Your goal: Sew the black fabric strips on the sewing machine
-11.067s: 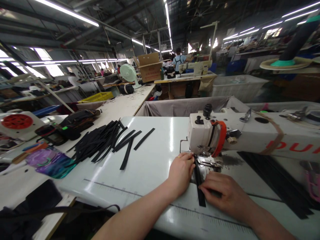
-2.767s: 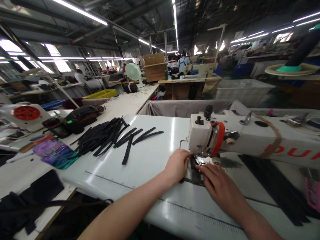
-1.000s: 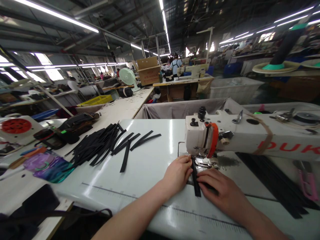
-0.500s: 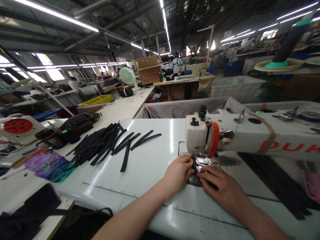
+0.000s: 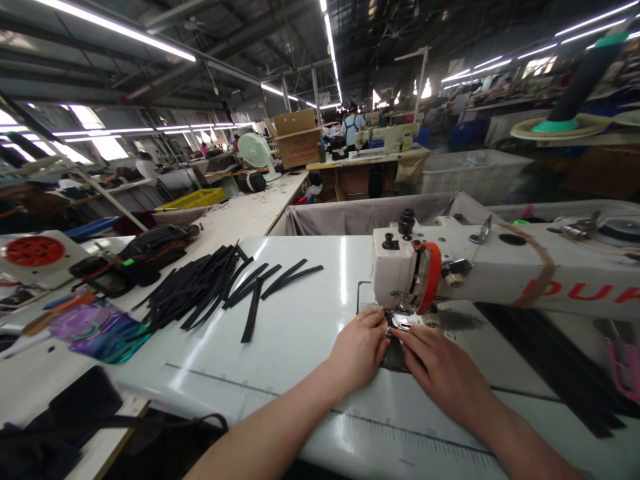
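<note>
My left hand [image 5: 357, 350] and my right hand [image 5: 440, 367] lie flat on the white table [image 5: 300, 333], fingertips together at the presser foot [image 5: 400, 321] of a white sewing machine [image 5: 475, 270]. Between them a short piece of a black strip [image 5: 394, 359] shows; the rest is hidden under my fingers and the foot. Both hands press on it. A loose pile of black strips [image 5: 210, 287] lies on the table to the left, well away from my left hand.
Long black strips [image 5: 550, 360] lie right of the machine, near pink snips [image 5: 623, 367]. A cloth-lined bin [image 5: 370, 213] stands behind the table. At the left edge are a purple pouch [image 5: 100, 330], dark bags [image 5: 155, 243] and a red disc [image 5: 33, 250]. People work far behind.
The black strip has fed in under the presser foot since a second ago, so less of it shows. Both hands have slid forward to the foot.
</note>
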`<state>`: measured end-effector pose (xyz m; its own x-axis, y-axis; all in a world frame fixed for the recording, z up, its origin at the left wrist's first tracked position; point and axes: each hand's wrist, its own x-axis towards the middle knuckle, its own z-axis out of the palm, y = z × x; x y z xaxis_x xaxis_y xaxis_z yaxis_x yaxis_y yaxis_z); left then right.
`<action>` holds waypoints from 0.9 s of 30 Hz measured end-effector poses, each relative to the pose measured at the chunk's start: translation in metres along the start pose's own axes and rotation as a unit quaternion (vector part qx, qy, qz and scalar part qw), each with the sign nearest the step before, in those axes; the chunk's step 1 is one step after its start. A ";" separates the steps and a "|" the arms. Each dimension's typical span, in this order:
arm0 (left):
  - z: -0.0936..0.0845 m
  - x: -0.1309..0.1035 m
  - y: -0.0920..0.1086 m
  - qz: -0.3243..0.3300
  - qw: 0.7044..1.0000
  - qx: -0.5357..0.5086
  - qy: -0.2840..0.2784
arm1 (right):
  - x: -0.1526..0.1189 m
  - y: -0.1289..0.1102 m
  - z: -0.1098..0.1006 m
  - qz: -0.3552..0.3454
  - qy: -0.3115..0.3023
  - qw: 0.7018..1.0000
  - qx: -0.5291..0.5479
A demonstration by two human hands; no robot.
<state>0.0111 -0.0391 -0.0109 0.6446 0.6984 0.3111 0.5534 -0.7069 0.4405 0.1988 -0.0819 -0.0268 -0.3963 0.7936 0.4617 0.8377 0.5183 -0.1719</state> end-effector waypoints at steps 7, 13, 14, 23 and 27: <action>0.010 0.000 0.005 -0.005 0.999 0.045 0.025 | 0.000 -0.001 -0.001 0.001 0.022 1.000 0.020; 0.015 0.000 0.005 -0.002 0.997 0.071 0.030 | -0.002 0.000 0.000 0.004 0.015 1.000 0.020; 0.015 0.000 0.005 -0.003 0.997 0.073 0.029 | -0.002 0.000 0.000 0.003 0.014 1.000 0.019; 0.003 0.005 0.005 0.022 0.998 0.064 0.001 | 0.000 0.000 -0.001 0.000 0.022 1.000 0.012; 0.002 0.005 0.004 0.022 0.998 0.062 -0.002 | -0.001 -0.001 0.000 0.000 0.018 1.000 0.004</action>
<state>0.0178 -0.0388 -0.0096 0.6714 0.6668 0.3235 0.5856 -0.7448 0.3199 0.1983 -0.0835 -0.0277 -0.3830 0.7814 0.4928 0.8342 0.5217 -0.1789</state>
